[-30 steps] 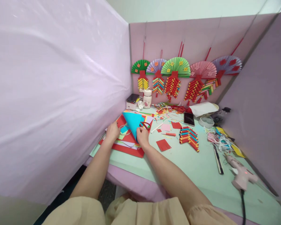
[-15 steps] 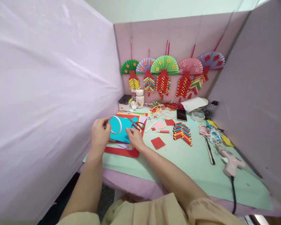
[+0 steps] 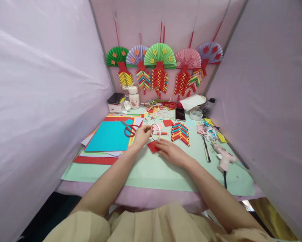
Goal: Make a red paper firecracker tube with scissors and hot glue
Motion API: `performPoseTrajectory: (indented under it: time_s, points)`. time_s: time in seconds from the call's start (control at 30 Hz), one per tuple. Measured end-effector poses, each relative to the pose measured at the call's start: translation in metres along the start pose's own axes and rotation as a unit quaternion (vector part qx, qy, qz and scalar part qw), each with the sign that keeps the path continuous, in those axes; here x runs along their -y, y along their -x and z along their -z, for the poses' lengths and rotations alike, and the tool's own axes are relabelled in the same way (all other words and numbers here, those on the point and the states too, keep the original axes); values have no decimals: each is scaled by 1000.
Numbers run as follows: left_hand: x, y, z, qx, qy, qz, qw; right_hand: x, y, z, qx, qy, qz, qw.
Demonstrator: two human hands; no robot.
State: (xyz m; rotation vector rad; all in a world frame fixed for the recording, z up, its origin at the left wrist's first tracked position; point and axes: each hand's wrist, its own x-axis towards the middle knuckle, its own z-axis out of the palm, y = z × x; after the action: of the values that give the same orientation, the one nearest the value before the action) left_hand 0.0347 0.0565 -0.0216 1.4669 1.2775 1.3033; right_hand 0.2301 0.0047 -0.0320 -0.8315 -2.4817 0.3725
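My left hand point(image 3: 143, 135) pinches a thin ring-shaped roll of tape point(image 3: 159, 132) by its left side and holds it upright over the table. Just below the roll lies a red paper square point(image 3: 153, 147). My right hand point(image 3: 170, 150) rests over the right edge of that square, its fingers stretched out flat with the tips close under the tape. Behind the roll are a pink paper square point(image 3: 156, 127) and a red paper tube point(image 3: 163, 133). To the right lies a chevron of rolled paper firecrackers point(image 3: 180, 133) in red, orange and blue.
At left is a stack of coloured paper with a blue sheet point(image 3: 108, 136) on top and red-handled scissors point(image 3: 131, 130). A glue gun point(image 3: 224, 156), a cutter knife point(image 3: 206, 149) and paper scraps point(image 3: 209, 129) lie right. Behind are a phone point(image 3: 180, 114), a bottle point(image 3: 134, 98) and hanging paper fans point(image 3: 160, 55).
Both hands have moved right, from above the blue sheet to the red square, the left carrying the tape roll. My right hand has spread its fingers over the square. The view has shifted.
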Motion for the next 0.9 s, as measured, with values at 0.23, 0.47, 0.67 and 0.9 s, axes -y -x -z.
performPoseTrajectory:
  time_s: [0.23,0.47,0.67,0.9]
  points:
    - [17,6,1,-18,25,30,999,12,9,-2,24,80,-80,993]
    - [9,14,-6,-12,-82,-36,996,4,9,5,-151,-74,-181,969]
    - [-11,29,-13,-6,-94,-110,989,-5,8,7,-256,-249,-241,902]
    - [-15,36,-13,34,-114,-235,965,-16,13,10,-321,-216,-230,893]
